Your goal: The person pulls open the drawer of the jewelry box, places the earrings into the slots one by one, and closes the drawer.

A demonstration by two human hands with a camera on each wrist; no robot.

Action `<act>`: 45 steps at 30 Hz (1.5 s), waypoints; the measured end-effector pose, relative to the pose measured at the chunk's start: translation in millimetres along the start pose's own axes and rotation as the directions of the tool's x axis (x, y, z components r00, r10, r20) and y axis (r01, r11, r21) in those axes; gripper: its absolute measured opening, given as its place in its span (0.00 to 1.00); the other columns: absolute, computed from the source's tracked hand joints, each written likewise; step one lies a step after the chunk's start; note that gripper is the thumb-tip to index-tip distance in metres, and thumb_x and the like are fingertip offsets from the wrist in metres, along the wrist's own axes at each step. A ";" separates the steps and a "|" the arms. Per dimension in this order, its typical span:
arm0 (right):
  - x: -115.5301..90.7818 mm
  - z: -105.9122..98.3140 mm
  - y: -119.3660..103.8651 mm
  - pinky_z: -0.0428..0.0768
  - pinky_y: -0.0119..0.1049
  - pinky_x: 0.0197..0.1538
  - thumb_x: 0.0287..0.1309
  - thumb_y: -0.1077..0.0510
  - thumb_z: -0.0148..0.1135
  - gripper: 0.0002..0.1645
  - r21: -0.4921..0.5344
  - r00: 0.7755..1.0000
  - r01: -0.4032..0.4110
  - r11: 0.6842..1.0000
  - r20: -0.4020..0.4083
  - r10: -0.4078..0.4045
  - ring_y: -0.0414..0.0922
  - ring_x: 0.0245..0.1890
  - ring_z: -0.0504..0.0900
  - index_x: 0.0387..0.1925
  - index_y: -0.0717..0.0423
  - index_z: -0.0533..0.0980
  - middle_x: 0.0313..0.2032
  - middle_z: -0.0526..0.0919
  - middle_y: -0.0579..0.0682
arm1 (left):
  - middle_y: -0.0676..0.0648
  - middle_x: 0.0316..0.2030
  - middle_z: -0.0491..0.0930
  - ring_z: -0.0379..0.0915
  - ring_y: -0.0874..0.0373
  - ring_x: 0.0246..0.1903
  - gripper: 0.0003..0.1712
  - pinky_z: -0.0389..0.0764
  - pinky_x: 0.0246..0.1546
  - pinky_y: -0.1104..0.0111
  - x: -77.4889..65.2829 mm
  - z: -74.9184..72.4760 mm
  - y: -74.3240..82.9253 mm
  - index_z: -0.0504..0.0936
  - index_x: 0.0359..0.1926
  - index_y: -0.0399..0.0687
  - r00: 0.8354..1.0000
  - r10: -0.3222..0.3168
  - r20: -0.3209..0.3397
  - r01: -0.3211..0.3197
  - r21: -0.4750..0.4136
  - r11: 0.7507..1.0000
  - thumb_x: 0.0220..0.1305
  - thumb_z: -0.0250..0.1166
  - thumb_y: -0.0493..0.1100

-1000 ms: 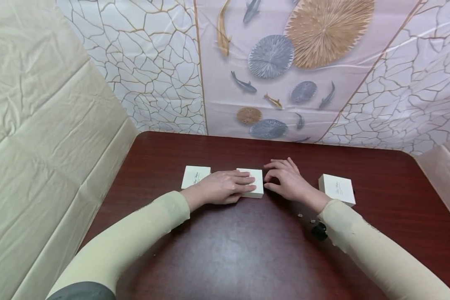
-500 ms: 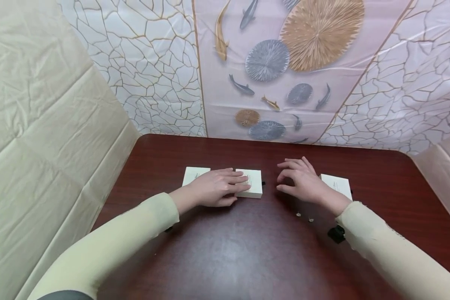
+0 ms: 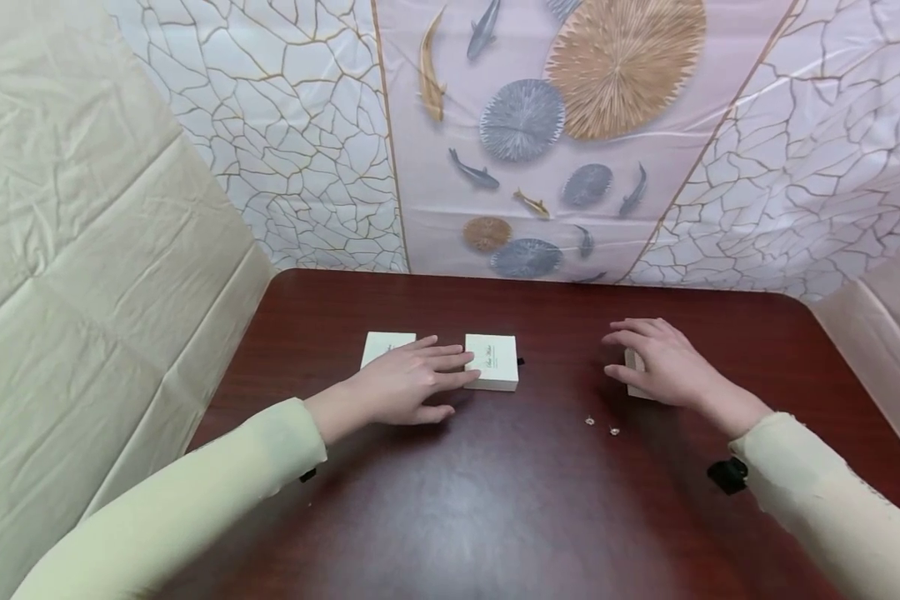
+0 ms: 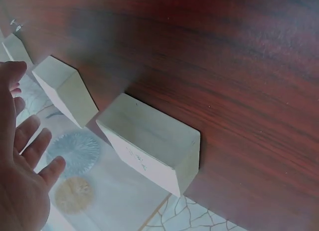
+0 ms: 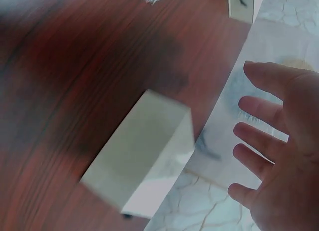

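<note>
My left hand (image 3: pixel 408 379) hovers with spread fingers between two small white boxes. Its fingertips overlap the near edge of the middle box (image 3: pixel 492 367), which has dark lettering on its lid and a black tab on its right side. The left box (image 3: pixel 385 343) is partly behind that hand. Over at the right, my right hand (image 3: pixel 663 362) covers most of a third white box (image 3: pixel 633 360). In the right wrist view this box (image 5: pixel 139 146) stands apart from the loosely spread fingers (image 5: pixel 259 136). Neither hand holds anything.
Two tiny shiny pieces, like stud earrings (image 3: pixel 602 427), lie on the dark red wooden table (image 3: pixel 450 483) to the left of the right forearm. Beyond the table's back edge hangs a patterned cloth (image 3: pixel 525 167); beige cloth (image 3: pixel 82 208) lines the left side.
My right hand has moved right, from beside the middle box to over the right box. My left hand has slid left off most of the middle box's lid, uncovering its lettering.
</note>
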State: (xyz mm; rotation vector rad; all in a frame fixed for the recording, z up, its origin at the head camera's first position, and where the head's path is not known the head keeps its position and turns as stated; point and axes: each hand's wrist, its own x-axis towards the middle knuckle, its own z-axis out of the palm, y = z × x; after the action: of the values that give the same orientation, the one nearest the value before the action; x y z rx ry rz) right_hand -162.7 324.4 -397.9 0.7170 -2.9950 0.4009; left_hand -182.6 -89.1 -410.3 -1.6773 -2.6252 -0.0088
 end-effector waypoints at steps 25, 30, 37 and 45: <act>-47.3 37.5 52.1 0.75 0.70 0.58 0.50 0.62 0.83 0.42 -0.037 0.980 0.059 0.998 -0.188 -0.065 0.73 0.63 0.73 0.67 0.66 0.76 0.66 0.76 0.72 | 0.42 0.75 0.72 0.68 0.46 0.75 0.36 0.67 0.76 0.45 -44.1 17.5 11.4 0.75 0.77 0.51 0.993 -0.082 -0.082 0.076 -0.066 0.995 0.73 0.68 0.57; -52.8 43.1 54.5 0.76 0.70 0.57 0.49 0.64 0.83 0.42 -0.033 0.974 0.056 0.998 -0.217 -0.062 0.73 0.63 0.73 0.66 0.66 0.77 0.66 0.75 0.72 | 0.42 0.75 0.72 0.68 0.46 0.76 0.36 0.68 0.76 0.46 -46.3 19.5 15.4 0.75 0.77 0.51 0.994 -0.068 -0.081 0.064 -0.055 0.996 0.73 0.67 0.57; -53.0 46.6 53.7 0.76 0.69 0.56 0.49 0.64 0.83 0.42 -0.024 0.971 0.054 0.998 -0.233 -0.058 0.72 0.63 0.73 0.66 0.64 0.77 0.67 0.75 0.71 | 0.42 0.75 0.73 0.69 0.46 0.75 0.36 0.69 0.75 0.46 -46.8 20.1 20.3 0.76 0.76 0.50 0.996 -0.047 -0.082 0.044 -0.039 0.998 0.73 0.68 0.58; -45.8 48.3 45.7 0.76 0.69 0.57 0.50 0.62 0.83 0.41 -0.024 0.970 0.065 0.998 -0.232 -0.068 0.71 0.64 0.74 0.67 0.64 0.78 0.67 0.76 0.70 | 0.42 0.75 0.73 0.69 0.46 0.75 0.36 0.70 0.74 0.45 -42.7 20.0 26.7 0.76 0.76 0.50 0.997 -0.022 -0.077 0.018 -0.040 0.999 0.73 0.68 0.58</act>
State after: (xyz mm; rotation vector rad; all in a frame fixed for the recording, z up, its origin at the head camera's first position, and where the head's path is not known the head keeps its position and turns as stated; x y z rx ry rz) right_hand -141.2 371.5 -459.9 0.7123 -2.7443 0.4242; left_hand -140.8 -116.2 -431.6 -1.6273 -2.6016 -0.1245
